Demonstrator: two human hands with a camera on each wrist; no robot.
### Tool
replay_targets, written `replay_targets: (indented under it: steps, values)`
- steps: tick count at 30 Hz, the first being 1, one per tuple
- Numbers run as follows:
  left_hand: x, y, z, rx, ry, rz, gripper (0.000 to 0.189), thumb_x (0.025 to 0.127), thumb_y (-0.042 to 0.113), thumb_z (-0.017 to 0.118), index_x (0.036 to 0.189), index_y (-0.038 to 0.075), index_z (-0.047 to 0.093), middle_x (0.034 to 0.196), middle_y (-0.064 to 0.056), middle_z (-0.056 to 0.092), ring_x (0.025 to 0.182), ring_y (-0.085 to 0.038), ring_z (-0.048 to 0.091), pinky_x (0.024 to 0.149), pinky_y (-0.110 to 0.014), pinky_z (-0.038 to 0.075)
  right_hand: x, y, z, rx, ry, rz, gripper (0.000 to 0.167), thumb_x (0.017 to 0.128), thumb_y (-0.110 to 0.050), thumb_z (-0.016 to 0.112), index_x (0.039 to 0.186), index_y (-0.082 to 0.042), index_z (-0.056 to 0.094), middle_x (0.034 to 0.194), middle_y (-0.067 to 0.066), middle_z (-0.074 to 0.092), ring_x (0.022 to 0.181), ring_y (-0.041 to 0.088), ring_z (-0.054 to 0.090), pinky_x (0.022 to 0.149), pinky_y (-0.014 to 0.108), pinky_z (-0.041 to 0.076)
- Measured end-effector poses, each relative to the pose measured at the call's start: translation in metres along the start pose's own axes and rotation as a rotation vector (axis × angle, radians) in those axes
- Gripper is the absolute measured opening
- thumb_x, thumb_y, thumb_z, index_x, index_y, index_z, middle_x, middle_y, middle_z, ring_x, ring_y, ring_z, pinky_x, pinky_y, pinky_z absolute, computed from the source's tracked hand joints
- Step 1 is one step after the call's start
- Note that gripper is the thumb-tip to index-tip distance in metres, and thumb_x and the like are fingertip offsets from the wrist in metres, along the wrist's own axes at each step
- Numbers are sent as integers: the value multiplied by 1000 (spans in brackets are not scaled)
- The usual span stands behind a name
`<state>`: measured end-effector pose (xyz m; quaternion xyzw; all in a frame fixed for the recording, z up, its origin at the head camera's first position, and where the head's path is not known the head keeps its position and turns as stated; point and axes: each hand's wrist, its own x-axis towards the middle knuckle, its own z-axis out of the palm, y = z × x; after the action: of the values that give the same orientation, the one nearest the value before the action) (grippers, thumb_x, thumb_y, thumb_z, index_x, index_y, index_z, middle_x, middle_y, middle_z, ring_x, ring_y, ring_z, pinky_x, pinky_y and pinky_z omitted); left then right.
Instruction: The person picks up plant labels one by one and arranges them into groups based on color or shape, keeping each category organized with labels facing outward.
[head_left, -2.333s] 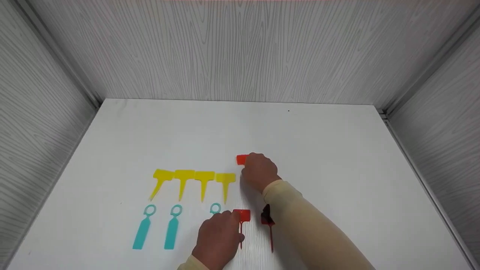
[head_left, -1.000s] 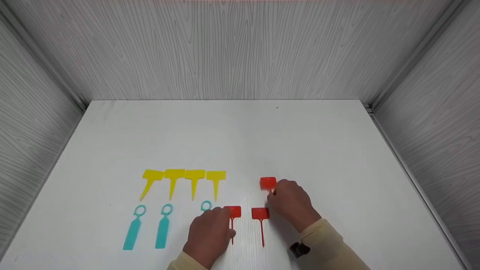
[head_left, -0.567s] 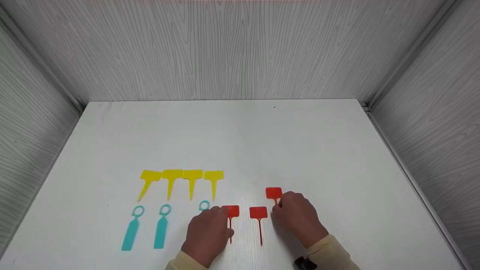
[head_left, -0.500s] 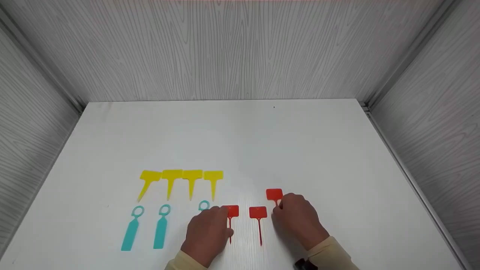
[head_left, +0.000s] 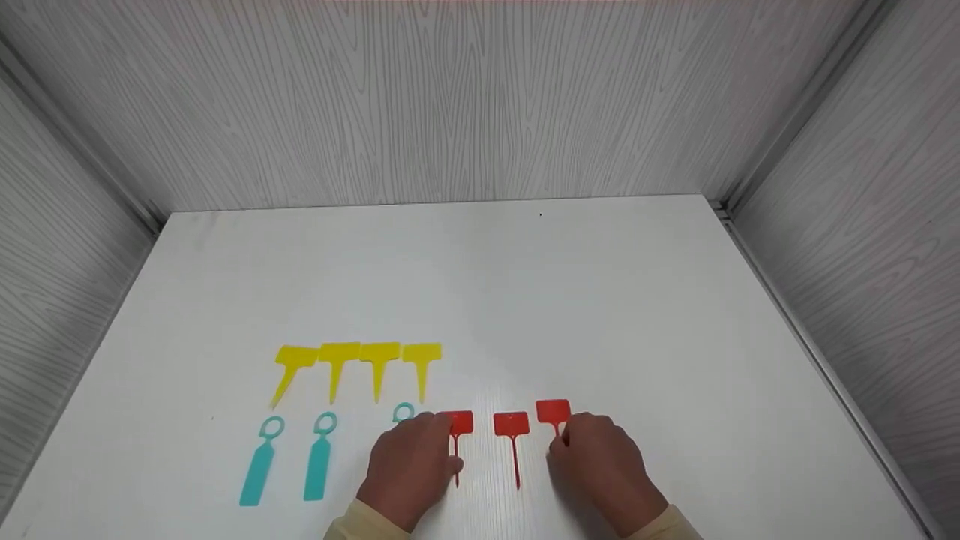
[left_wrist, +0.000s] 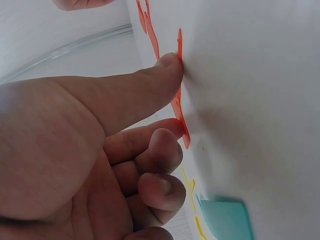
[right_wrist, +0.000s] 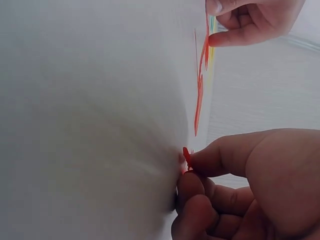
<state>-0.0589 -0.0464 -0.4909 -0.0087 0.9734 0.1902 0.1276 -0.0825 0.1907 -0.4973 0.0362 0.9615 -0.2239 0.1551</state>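
Note:
Three red T-shaped plant labels lie near the table's front. My left hand (head_left: 411, 465) rests over the leftmost red label (head_left: 463, 421); in the left wrist view the thumb presses its stem (left_wrist: 180, 37) and the index fingertip touches its head, the two spread apart. Alone between my hands is the middle red label (head_left: 511, 424). My right hand (head_left: 604, 469) pinches the third red label (head_left: 553, 410) by its stem between thumb and index finger, close to the tabletop. Its lower stem is hidden by the fingers in the head view.
On the left, several yellow T-shaped labels (head_left: 380, 351) form a row. Below them lie two teal ring-topped tags (head_left: 256, 472); a third teal tag (head_left: 403, 411) is mostly covered by my left hand. Grey wood-grain walls (head_left: 450, 97) bound the white table (head_left: 637, 300).
My right hand has brought a red label from the upper middle down and rightward, beside the middle red label. The left hand stays on its label. The head view has shifted slightly.

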Motion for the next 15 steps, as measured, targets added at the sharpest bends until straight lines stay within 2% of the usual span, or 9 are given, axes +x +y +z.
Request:
replay_targets:
  steps: [3, 8, 15]
  values:
    - [3, -2, -2, -15, -6, -3, 62, 80, 28, 103, 130, 5, 74, 108, -8, 77, 93, -26, 70, 100, -55, 62, -4, 1, 1, 18, -11, 18, 27, 97, -16, 69, 70, -14, 67, 64, 0, 64, 59, 20, 58, 59, 33, 51]
    - [8, -6, -4, -28, -40, -14, 68, 80, 27, 103, 135, 3, 72, 109, -8, 75, 95, -25, 68, 103, -54, 61, -5, 2, 3, 41, -26, 37, 26, 99, -20, 69, 74, -15, 68, 71, -2, 68, 63, 20, 60, 62, 34, 53]
    - [9, -10, -6, -58, -61, -64, 67, 81, 27, 102, 137, 6, 70, 113, -6, 74, 99, -24, 66, 107, -54, 59, -6, 5, 5, 34, -8, -24, 31, 101, -20, 67, 70, -15, 63, 60, 2, 57, 58, 20, 52, 60, 33, 45]
